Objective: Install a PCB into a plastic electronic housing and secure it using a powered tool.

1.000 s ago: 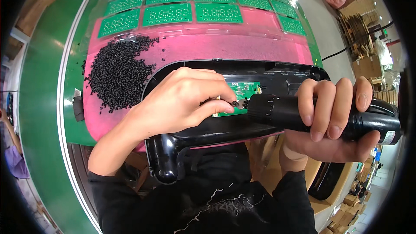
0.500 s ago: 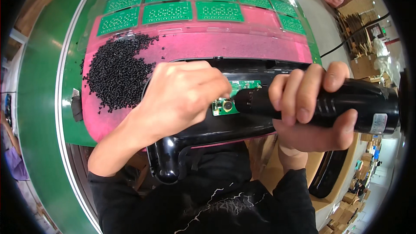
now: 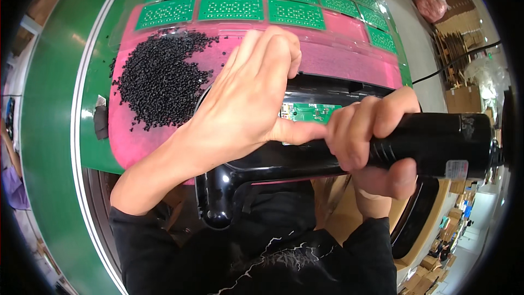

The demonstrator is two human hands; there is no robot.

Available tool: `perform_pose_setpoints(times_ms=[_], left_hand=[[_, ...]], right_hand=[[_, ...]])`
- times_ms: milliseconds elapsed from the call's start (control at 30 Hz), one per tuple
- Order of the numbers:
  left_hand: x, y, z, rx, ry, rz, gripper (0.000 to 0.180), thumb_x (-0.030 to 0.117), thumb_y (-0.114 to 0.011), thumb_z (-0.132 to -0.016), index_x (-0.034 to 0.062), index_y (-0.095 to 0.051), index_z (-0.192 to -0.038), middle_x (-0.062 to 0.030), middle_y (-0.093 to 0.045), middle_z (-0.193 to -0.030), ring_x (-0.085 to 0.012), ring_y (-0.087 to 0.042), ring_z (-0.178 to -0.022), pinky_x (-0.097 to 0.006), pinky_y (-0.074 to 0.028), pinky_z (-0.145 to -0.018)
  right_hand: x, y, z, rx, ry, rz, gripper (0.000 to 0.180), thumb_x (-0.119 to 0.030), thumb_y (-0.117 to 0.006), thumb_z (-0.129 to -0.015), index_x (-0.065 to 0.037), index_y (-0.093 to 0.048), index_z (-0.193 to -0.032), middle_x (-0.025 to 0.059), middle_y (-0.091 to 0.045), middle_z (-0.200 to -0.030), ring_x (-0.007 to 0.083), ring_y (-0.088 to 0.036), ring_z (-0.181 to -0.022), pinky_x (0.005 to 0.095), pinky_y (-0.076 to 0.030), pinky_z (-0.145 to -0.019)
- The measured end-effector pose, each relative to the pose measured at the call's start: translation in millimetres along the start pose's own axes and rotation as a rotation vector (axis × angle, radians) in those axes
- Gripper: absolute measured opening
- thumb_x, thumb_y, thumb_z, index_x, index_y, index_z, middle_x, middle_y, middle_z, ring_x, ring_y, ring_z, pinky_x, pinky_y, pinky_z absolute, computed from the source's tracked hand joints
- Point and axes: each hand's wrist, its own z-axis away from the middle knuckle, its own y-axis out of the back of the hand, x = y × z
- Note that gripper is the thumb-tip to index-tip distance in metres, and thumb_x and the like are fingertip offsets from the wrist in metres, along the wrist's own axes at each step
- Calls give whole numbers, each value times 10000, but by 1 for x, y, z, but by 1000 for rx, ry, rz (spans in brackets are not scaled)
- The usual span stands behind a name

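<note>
My right hand (image 3: pixel 365 136) is wrapped round a black electric screwdriver (image 3: pixel 450 136), held nearly level with its nose to the left. The nose and tip are hidden behind my fingers and my left thumb. Under both hands lies a glossy black plastic housing (image 3: pixel 289 163) with a handle-like stub bending toward me. A green circuit board (image 3: pixel 316 112) sits inside it, partly covered. My left hand (image 3: pixel 245 95) reaches across the housing, its thumb stretched toward the screwdriver's nose and its fingers bent over the far rim. Nothing shows in it.
A heap of small black screws (image 3: pixel 158 82) lies on the pink mat (image 3: pixel 128 150), left of the housing. Rows of green circuit boards (image 3: pixel 232 8) stand beyond it. A small dark object (image 3: pixel 101 122) rests on the green table at left. A cardboard box (image 3: pixel 349 213) is below right.
My left hand has opened from a closed pinch over the board, its thumb now out toward the screwdriver. The screwdriver and right hand have shifted slightly left. The whole view has shifted a little.
</note>
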Motion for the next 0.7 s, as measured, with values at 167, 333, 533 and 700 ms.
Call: perform_pose_setpoints(times_ms=[167,333,533,700], left_hand=[[-1,4,1,180,1,-136,363,265,-521,-916,-16,-364,-1084,-147,-403,-1075,-238,-325,-867,-361,-328,-833],[-3,0,-1,371,-40,22,302,-13,-555,-769,-38,-382,-1016,-189,-408,-973,-329,-399,-872,-408,-351,-776],[-4,6,-5,240,77,-186,222,-15,-549,-789,-26,-432,-977,-155,-443,-947,-328,-430,-878,-404,-368,-794],[-11,9,0,19,119,-385,314,148,-660,-839,-6,-533,-1082,-164,-571,-991,-331,-547,-1010,-420,-433,-869]], right_hand=[[5,5,-7,-269,-21,-63,486,-451,-759,-807,-110,-437,-932,-15,-512,-612,111,-474,-463,253,-387,-460],[5,3,-10,-294,-36,-51,512,-476,-777,-787,-98,-457,-920,-23,-499,-591,99,-466,-455,231,-368,-429],[-1,0,-4,-153,-135,4,544,-491,-779,-776,-79,-449,-904,-20,-478,-582,100,-441,-457,241,-366,-461],[6,5,-17,36,-103,-1,472,-497,-643,-848,-80,-452,-960,-25,-434,-597,99,-424,-480,281,-403,-578]])
